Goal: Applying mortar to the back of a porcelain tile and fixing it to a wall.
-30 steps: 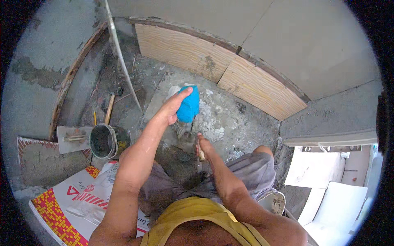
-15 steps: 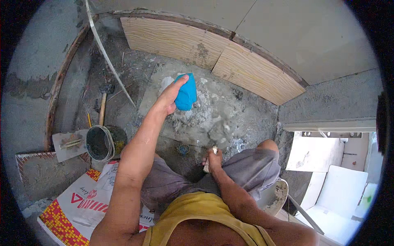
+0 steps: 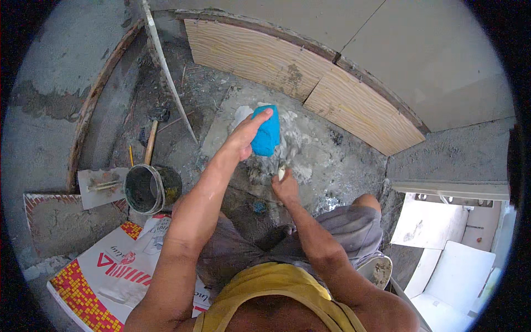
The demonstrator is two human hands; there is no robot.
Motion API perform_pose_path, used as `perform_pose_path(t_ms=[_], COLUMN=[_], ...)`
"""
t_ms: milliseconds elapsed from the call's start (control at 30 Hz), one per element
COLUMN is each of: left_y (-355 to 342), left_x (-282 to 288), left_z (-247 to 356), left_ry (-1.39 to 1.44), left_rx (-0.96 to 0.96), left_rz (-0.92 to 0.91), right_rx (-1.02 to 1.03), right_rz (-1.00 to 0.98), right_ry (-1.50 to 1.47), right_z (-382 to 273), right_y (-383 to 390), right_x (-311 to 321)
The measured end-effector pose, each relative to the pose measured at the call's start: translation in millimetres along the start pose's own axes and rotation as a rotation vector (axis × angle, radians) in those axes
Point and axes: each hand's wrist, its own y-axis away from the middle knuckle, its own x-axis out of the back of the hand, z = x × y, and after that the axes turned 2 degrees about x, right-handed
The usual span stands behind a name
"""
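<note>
My left hand is closed on a blue, boxy thing, tilted above wet grey mortar on the floor, thumb along its top edge. Whether it is a container or a packet I cannot tell. Just below and to the right of it, my right hand grips the pale handle of what looks like a trowel. Its blade points into the mortar and hardly shows. White powdery patches and whitish lumps lie in the mortar around the blue thing.
At left stand a grey-smeared bucket and a wooden-handled tool, beside a flat board. A printed sack lies by my left leg. Plywood panels line the back wall; a pale strip leans at the far left.
My right hand has moved forward with the trowel, from near my lap into the mortar below the blue thing. The left hand still holds the blue thing over the mortar. The view has shifted slightly.
</note>
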Motion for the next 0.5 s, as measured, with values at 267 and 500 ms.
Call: perform_pose_path(t_ms=[267, 500], left_y=[-15.8, -7.4], left_x=[-45.9, -20.0], left_z=[7.3, 12.5], left_ry=[0.046, 0.063], left_rx=[0.002, -0.056], left_rz=[-0.1, -0.019], right_rx=[-0.003, 0.241], right_rz=[-0.178, -0.344], right_ry=[0.412, 0.659], right_z=[26.8, -11.0], right_y=[-8.3, -18.3], right_x=[19.8, 146.6])
